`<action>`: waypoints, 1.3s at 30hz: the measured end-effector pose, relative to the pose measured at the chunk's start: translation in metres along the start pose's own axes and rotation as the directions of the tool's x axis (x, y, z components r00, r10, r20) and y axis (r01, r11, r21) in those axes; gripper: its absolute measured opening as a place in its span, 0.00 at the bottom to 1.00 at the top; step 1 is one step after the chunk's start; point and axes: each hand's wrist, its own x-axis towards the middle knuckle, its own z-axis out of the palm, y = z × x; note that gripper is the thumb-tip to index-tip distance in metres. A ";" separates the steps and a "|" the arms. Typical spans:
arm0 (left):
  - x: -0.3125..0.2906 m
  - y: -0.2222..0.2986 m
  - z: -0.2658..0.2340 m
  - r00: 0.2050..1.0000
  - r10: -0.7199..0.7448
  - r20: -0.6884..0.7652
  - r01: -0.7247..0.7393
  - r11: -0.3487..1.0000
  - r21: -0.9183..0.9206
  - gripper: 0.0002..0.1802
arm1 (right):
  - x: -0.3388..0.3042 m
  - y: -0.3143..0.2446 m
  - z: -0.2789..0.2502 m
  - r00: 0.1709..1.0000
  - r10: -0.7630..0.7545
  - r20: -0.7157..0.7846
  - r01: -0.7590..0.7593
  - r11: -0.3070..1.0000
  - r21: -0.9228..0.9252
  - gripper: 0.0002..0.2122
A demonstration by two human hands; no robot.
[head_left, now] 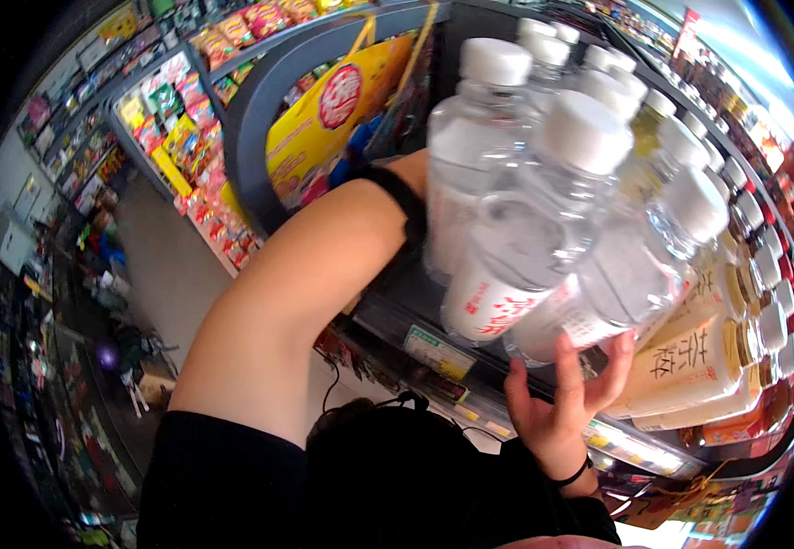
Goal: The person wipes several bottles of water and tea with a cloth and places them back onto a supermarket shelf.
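Observation:
My left forearm (314,274) reaches up from the lower left toward a shelf of bottles, with a black band (408,206) at the wrist. The hand itself is hidden behind a clear water bottle with a white cap (470,165). My right hand (561,407) is raised below the bottles with its fingers spread. Its fingertips touch the bottom of a tilted clear water bottle (616,274). Another clear bottle with a red-printed label (516,247) leans between the two. A black band sits on my right wrist.
Rows of white-capped bottles (735,238) fill the dark shelf to the right, with pale tea-coloured bottles (690,361) low down. Price tags line the shelf edge (438,352). A yellow hanging bag (333,119) and snack racks (186,137) stand left, beside the grey aisle floor (163,265).

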 end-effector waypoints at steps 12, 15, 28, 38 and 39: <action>0.038 -0.025 0.003 0.946 0.324 -0.012 -0.313 0.924 0.221 0.51 | 0.002 -0.005 0.004 1.000 0.018 0.014 -0.015 0.983 -0.183 0.28; 0.020 -0.002 0.002 0.989 0.147 0.028 -0.146 0.989 -0.019 0.49 | -0.002 -0.008 0.007 0.997 0.074 -0.010 -0.074 0.994 -0.082 0.27; 0.045 -0.012 -0.020 0.984 0.149 0.093 -0.157 0.984 0.081 0.41 | 0.001 -0.010 0.007 0.998 0.050 0.032 -0.047 0.994 -0.097 0.28; 0.012 -0.002 -0.049 0.957 0.216 0.193 -0.252 0.950 0.184 0.35 | 0.006 -0.006 0.010 0.996 0.080 -0.030 -0.083 0.990 -0.114 0.26; 0.003 0.000 -0.054 0.949 0.226 0.219 -0.270 0.943 0.197 0.35 | 0.008 -0.005 0.009 0.999 0.012 -0.030 -0.016 0.990 -0.141 0.26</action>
